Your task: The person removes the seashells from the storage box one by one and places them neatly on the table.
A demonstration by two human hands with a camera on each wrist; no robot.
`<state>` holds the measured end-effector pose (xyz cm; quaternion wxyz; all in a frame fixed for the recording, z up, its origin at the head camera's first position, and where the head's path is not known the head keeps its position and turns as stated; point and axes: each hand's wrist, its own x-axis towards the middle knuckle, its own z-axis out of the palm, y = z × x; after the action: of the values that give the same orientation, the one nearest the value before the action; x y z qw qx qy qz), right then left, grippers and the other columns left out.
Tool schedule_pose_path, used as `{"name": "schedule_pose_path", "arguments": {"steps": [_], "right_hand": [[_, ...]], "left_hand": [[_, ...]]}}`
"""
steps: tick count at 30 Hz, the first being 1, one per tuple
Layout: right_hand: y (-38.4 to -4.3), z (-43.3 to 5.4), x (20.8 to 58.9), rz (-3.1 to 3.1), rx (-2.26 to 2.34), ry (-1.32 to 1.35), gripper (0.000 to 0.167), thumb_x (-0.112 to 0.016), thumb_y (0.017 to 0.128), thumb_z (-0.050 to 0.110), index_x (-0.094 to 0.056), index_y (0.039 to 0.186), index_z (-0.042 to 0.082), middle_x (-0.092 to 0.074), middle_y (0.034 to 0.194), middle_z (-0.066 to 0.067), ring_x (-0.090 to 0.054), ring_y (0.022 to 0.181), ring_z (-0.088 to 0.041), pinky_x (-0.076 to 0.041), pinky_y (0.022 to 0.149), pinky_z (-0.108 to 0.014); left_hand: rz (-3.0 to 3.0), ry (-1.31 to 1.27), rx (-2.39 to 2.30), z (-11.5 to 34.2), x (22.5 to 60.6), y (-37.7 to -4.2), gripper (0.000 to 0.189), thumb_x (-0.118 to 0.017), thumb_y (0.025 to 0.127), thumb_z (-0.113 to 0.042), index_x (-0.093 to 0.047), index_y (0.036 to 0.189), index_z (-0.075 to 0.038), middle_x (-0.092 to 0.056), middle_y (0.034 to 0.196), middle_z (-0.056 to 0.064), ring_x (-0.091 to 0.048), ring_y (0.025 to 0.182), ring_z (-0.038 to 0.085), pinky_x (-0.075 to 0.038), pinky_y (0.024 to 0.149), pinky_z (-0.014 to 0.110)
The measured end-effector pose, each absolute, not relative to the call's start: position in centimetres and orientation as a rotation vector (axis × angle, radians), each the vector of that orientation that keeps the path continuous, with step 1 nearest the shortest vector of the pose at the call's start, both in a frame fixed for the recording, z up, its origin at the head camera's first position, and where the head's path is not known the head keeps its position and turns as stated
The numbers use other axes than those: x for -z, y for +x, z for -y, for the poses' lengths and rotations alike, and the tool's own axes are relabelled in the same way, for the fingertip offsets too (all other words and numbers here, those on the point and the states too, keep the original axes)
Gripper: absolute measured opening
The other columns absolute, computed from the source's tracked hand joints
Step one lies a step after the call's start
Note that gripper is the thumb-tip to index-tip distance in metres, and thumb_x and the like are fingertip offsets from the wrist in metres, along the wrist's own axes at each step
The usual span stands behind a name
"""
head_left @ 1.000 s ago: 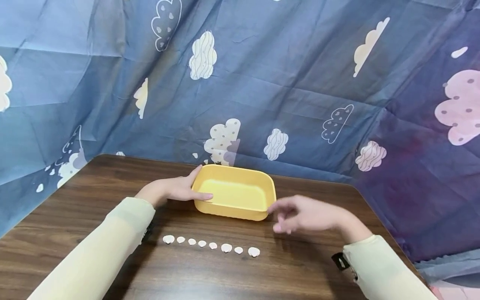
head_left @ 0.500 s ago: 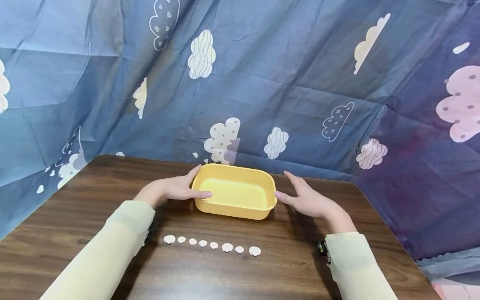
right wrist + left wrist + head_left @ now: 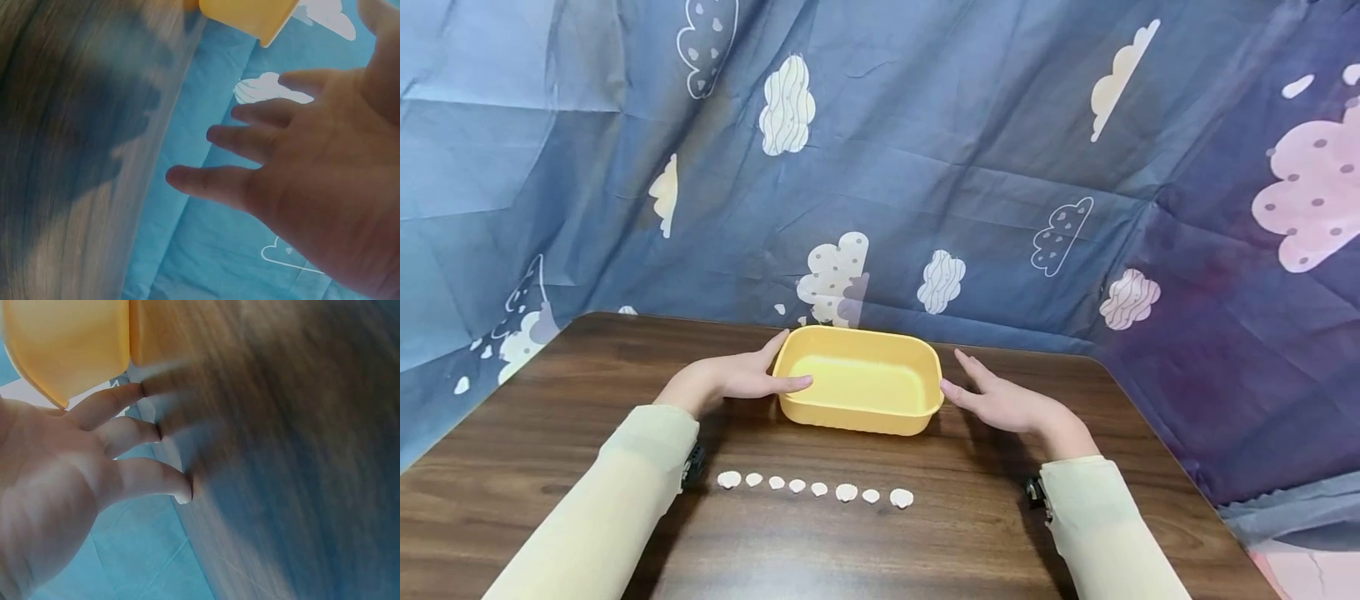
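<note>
A yellow plastic bin (image 3: 861, 419), rectangular with rounded corners, stands upright on the table, and its bare inside floor shows. My left hand (image 3: 737, 375) holds its left end, thumb over the rim and the other fingers down along the outside. In the left wrist view, those fingers (image 3: 119, 434) reach the tabletop beside the bin wall (image 3: 69, 350). At the right end is my right hand (image 3: 1003, 402), fingers spread, thumb tip right at the rim. Its other fingers (image 3: 209, 181) extend straight in the right wrist view, with nothing in the palm.
In front of the bin, several small white shell-shaped pieces (image 3: 846, 492) lie in a row on the dark wooden table (image 3: 970, 533). Blue cloth with cloud prints (image 3: 880, 208) hangs close behind the table's far edge and around its sides.
My right hand has come from the bin's front right corner to its right end, its fingers spreading out. The left hand keeps its hold. The head view has shifted slightly.
</note>
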<state>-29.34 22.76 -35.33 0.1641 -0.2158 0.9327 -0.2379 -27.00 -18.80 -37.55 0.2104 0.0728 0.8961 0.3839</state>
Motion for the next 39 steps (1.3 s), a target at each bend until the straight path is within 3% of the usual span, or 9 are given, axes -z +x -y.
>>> {"name": "schedule_pose_path", "arguments": {"steps": [6,15,22,28,34,39], "right_hand": [[-29.3,-22.7,35.0,-2.613,0.698,-0.610,0.092,-0.038,0.108,0.070,0.000,0.173,0.019,-0.001,0.181,-0.017,-0.011,0.166,-0.043,-0.016,0.131,-0.066],[-29.2,-23.0,34.8,-2.640,0.682,-0.577,0.089,-0.038,0.109,0.068,-0.001,0.174,0.019,0.003,0.179,-0.022,-0.006,0.165,-0.047,-0.015,0.130,-0.070],[-29.0,-23.3,34.7,-2.634,0.684,-0.607,0.088,-0.036,0.109,0.068,0.001,0.173,0.020,0.001,0.180,-0.020,-0.013,0.164,-0.048,-0.018,0.129,-0.070],[-29.7,-23.8,35.2,-2.682,0.704,-0.587,0.087,-0.032,0.110,0.067,-0.002,0.173,0.015,0.005,0.179,-0.024,-0.002,0.164,-0.051,-0.010,0.129,-0.073],[-30.6,-24.3,35.2,-2.799,0.655,-0.544,0.083,-0.018,0.114,0.060,-0.008,0.170,0.001,0.002,0.174,-0.035,0.006,0.160,-0.061,-0.002,0.125,-0.078],[-31.4,-23.7,34.9,-2.849,0.544,-0.396,0.094,-0.007,0.105,0.077,-0.003,0.172,0.011,0.008,0.176,-0.030,0.008,0.159,-0.062,0.000,0.114,-0.090]], "left_hand": [[-2.499,0.206,-1.063,19.0,37.3,-26.6,0.130,-0.065,0.090,-0.078,0.019,0.170,-0.019,-0.005,0.180,0.017,-0.009,0.168,0.032,-0.017,0.133,0.061],[-2.569,0.297,-0.928,18.9,37.1,-26.9,0.119,-0.055,0.095,-0.080,0.010,0.172,-0.015,-0.019,0.177,0.023,-0.024,0.164,0.038,-0.026,0.131,0.060],[-2.588,0.257,-0.914,19.1,37.1,-26.8,0.113,-0.045,0.097,-0.083,0.008,0.172,-0.016,-0.013,0.179,0.021,-0.017,0.166,0.039,-0.020,0.132,0.062],[-2.718,0.300,-0.726,19.5,37.0,-26.9,0.099,-0.030,0.103,-0.079,-0.005,0.173,-0.014,-0.030,0.172,0.028,-0.030,0.160,0.048,-0.028,0.128,0.065],[-2.897,0.304,-0.655,21.7,37.0,-27.0,0.081,-0.021,0.111,-0.067,-0.014,0.173,-0.015,-0.025,0.175,0.023,-0.024,0.160,0.053,-0.022,0.129,0.067],[-3.037,0.206,-0.630,24.5,37.3,-26.3,0.082,-0.022,0.110,-0.069,-0.014,0.173,-0.016,-0.020,0.176,0.024,-0.012,0.163,0.052,-0.013,0.126,0.077]]}}
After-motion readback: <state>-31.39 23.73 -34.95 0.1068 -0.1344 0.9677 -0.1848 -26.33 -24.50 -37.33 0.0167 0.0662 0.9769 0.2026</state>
